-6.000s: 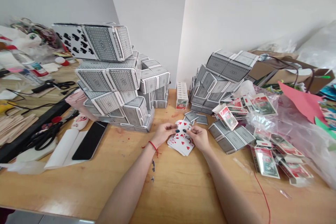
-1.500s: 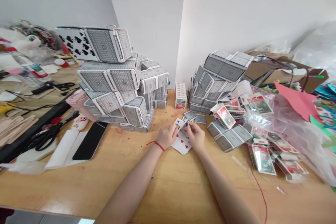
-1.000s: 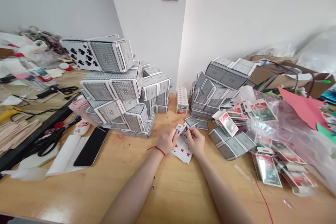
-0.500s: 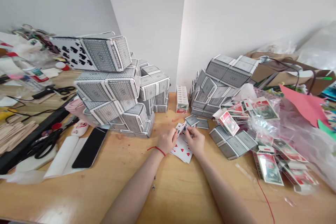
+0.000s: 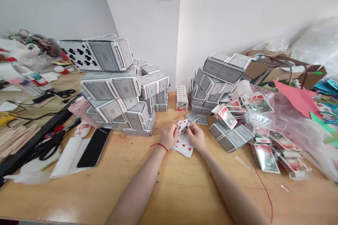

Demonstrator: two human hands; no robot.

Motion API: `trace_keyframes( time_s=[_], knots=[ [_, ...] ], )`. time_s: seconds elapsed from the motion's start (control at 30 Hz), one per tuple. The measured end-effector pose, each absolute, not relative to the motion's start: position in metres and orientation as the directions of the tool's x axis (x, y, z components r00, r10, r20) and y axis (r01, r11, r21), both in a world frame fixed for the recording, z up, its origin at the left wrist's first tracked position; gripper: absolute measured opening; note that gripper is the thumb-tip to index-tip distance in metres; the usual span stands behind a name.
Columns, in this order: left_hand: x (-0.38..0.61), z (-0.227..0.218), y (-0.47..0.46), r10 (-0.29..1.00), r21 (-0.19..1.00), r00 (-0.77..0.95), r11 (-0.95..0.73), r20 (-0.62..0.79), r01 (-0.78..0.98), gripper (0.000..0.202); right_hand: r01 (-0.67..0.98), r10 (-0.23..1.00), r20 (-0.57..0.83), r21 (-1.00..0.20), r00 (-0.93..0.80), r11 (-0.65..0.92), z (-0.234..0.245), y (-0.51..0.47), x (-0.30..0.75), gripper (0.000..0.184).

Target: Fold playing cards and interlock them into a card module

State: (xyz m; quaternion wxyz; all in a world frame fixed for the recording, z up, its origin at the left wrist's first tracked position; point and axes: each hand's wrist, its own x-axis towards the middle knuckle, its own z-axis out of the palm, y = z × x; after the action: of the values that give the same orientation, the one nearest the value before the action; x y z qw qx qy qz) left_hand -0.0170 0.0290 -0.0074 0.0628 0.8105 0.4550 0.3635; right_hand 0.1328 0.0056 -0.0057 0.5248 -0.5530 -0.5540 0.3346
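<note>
My left hand point(image 5: 168, 136) and my right hand point(image 5: 196, 136) meet over the wooden table point(image 5: 182, 190), both pinching a small bunch of playing cards point(image 5: 183, 126) held up between them. The cards show red and black pips. Under the hands lies a loose fan of face-up heart cards point(image 5: 184, 145). A red string circles my left wrist. A few grey-backed cards point(image 5: 197, 118) lie just beyond the hands.
A tall stack of boxes built from grey-backed cards point(image 5: 116, 86) stands at left, a lower one point(image 5: 218, 79) at right. Card packs point(image 5: 265, 153) and plastic wrap spread at right. A phone point(image 5: 93, 142), scissors point(image 5: 49, 142) and papers lie at left.
Six seconds ago the hands held a wider fan of heart cards; now they pinch a tighter bunch a little higher. The view shifted slightly; the hands stay in the same spot.
</note>
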Motion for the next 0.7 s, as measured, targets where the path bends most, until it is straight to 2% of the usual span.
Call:
trace_keyframes(
  time_s=[0.27,0.4,0.47,0.53,0.63,0.7],
  knots=[
    [-0.017,-0.004,0.028,0.794,0.463,0.316,-0.573,0.520,0.676,0.016,0.515,0.906,0.332,-0.842,0.264,0.158,-0.005,-0.006,0.130,0.023],
    [-0.017,-0.001,0.028,0.800,0.523,0.288,-0.571,0.526,0.633,0.016,0.564,0.874,0.373,-0.813,0.312,0.146,-0.002,-0.012,0.127,0.023],
    [-0.018,0.000,0.028,0.815,0.563,0.262,-0.555,0.517,0.613,0.017,0.505,0.892,0.344,-0.848,0.292,0.162,0.000,-0.013,0.126,0.024],
    [-0.019,0.000,0.029,0.834,0.604,0.235,-0.529,0.499,0.596,0.017,0.362,0.936,0.267,-0.916,0.231,0.172,0.001,-0.012,0.126,0.025],
    [-0.019,0.000,0.028,0.861,0.655,0.207,-0.491,0.464,0.575,0.017,0.130,0.987,0.097,-0.988,0.130,0.080,0.003,-0.011,0.131,0.029],
    [-0.019,-0.001,0.027,0.873,0.686,0.200,-0.476,0.445,0.550,0.018,0.042,0.997,0.003,-0.999,0.078,0.000,0.002,-0.011,0.135,0.030]
  ],
)
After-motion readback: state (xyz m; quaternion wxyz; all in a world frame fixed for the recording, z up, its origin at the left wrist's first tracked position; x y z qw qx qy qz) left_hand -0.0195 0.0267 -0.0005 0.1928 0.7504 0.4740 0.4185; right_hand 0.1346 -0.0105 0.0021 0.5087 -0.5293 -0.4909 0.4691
